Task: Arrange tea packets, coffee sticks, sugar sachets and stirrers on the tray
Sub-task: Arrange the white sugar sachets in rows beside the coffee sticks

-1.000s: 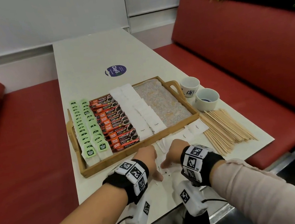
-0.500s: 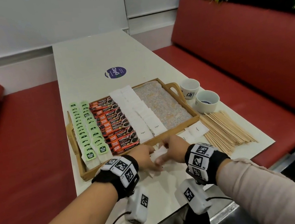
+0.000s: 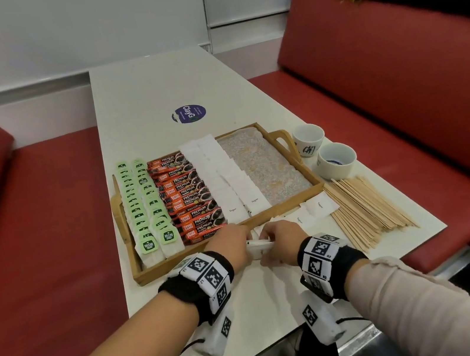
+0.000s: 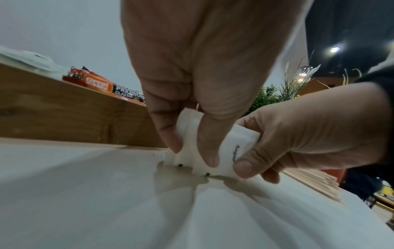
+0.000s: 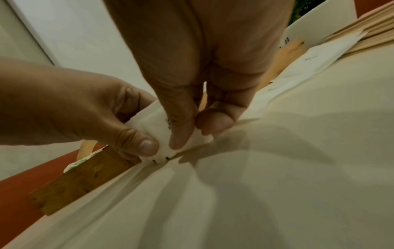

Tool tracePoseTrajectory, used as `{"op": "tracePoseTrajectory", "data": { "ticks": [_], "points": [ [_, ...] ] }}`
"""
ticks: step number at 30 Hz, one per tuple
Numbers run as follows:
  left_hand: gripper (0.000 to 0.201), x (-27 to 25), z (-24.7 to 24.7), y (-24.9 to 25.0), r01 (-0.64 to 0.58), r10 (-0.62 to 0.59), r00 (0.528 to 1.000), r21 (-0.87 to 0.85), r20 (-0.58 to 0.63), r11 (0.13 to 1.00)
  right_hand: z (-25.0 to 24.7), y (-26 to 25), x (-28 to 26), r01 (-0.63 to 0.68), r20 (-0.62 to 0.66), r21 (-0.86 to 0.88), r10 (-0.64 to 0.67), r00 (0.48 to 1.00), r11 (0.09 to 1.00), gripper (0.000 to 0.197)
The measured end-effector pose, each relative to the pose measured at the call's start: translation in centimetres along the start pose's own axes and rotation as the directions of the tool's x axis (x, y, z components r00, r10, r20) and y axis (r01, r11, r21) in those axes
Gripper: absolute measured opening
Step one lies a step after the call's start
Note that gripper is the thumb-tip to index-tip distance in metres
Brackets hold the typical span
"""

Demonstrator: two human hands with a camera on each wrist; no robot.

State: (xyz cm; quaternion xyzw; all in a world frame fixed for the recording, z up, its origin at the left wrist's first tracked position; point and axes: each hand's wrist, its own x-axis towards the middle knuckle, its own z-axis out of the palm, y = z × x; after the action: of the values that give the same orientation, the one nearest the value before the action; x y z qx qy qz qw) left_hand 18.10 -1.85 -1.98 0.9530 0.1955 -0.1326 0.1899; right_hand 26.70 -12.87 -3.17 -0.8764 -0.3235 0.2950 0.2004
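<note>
Both hands meet at the near wall of the wooden tray (image 3: 162,270). My left hand (image 3: 238,244) and right hand (image 3: 278,239) pinch a small stack of white sugar sachets (image 3: 259,246), standing it on edge on the table. In the left wrist view my left hand (image 4: 193,151) has its thumb and a finger on the stack (image 4: 224,148); in the right wrist view my right hand (image 5: 192,131) grips its other end. On the tray lie green tea packets (image 3: 145,205), coffee sticks (image 3: 187,195) and two rows of sugar sachets (image 3: 224,176). Wooden stirrers (image 3: 363,209) lie on the table to the right.
More loose sugar sachets (image 3: 319,205) lie between the tray and the stirrers. The tray's right part shows bare patterned liner (image 3: 263,167). Two white cups (image 3: 308,139) (image 3: 336,159) stand right of the tray. Red benches flank the table; its near edge is close behind my wrists.
Both hands have slid forward towards the tray's near wall and drawn together. The flat sachets under them are now gathered into a stack held on edge between them.
</note>
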Motion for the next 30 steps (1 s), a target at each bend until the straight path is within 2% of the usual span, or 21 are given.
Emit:
{"op": "tracePoseTrajectory", "data": {
  "ticks": [2,5,8,9,10,12,13,14,17,21,25,28,30],
  "points": [
    [0.03,-0.1,-0.1,-0.2,0.02,-0.019,0.999,-0.015,0.031,1.0,-0.2,0.0,0.2,0.018,0.0,0.058,-0.018,1.0,0.998,0.032],
    [0.037,-0.5,-0.9,-0.5,0.032,-0.028,0.997,-0.056,0.076,0.998,-1.2,-0.4,0.4,0.114,0.0,0.148,-0.115,0.993,0.982,0.027],
    [0.041,-0.6,-2.1,-0.8,0.05,-0.03,0.993,-0.185,0.114,0.982,-2.8,-1.6,0.8,0.204,0.002,0.237,-0.21,0.978,0.95,0.025],
    [0.042,-0.6,-2.4,-0.9,0.076,-0.036,0.99,-0.301,0.138,0.951,-3.3,-2.0,0.9,0.222,-0.012,0.254,-0.226,0.974,0.942,0.026],
    [0.041,-0.5,-2.6,-1.0,0.114,-0.031,0.984,-0.48,0.178,0.87,-3.8,-2.4,1.2,0.238,-0.038,0.268,-0.236,0.971,0.934,0.025],
    [0.039,-0.8,-3.1,-0.9,0.155,0.036,0.976,-0.799,0.216,0.581,-4.6,-3.1,1.7,0.261,-0.12,0.308,-0.235,0.965,0.915,0.022],
    [0.04,-0.8,-3.4,-0.8,0.142,0.066,0.979,-0.872,0.195,0.468,-4.9,-3.2,2.1,0.26,-0.156,0.342,-0.218,0.963,0.903,0.021],
    [0.043,-0.7,-3.6,-0.8,0.115,0.072,0.985,-0.907,0.158,0.405,-5.2,-3.3,2.4,0.246,-0.174,0.391,-0.191,0.966,0.887,0.02],
    [0.045,-0.1,-4.1,-1.0,0.04,-0.02,0.999,-0.944,0.036,0.327,-5.6,-3.5,3.5,0.211,-0.166,0.491,-0.147,0.975,0.845,0.017],
    [0.041,0.8,-4.4,-2.1,-0.008,-0.094,0.995,-0.961,-0.035,0.276,-6.0,-4.0,5.0,0.204,-0.149,0.548,-0.145,0.978,0.811,0.013],
    [0.037,1.7,-5.2,-3.0,-0.005,-0.126,0.992,-0.989,-0.024,0.149,-6.6,-4.5,6.8,0.182,-0.133,0.596,-0.128,0.983,0.782,0.011],
    [0.03,2.5,-6.1,-3.3,0.032,-0.148,0.989,-0.999,0.028,0.026,-7.0,-5.0,7.9,0.229,-0.15,0.601,-0.173,0.973,0.766,0.005],
    [0.03,2.9,-6.7,-3.5,0.068,-0.162,0.984,-0.997,0.075,-0.047,-7.4,-5.5,8.4,0.276,-0.174,0.609,-0.214,0.961,0.744,0.009]
  ]
}}
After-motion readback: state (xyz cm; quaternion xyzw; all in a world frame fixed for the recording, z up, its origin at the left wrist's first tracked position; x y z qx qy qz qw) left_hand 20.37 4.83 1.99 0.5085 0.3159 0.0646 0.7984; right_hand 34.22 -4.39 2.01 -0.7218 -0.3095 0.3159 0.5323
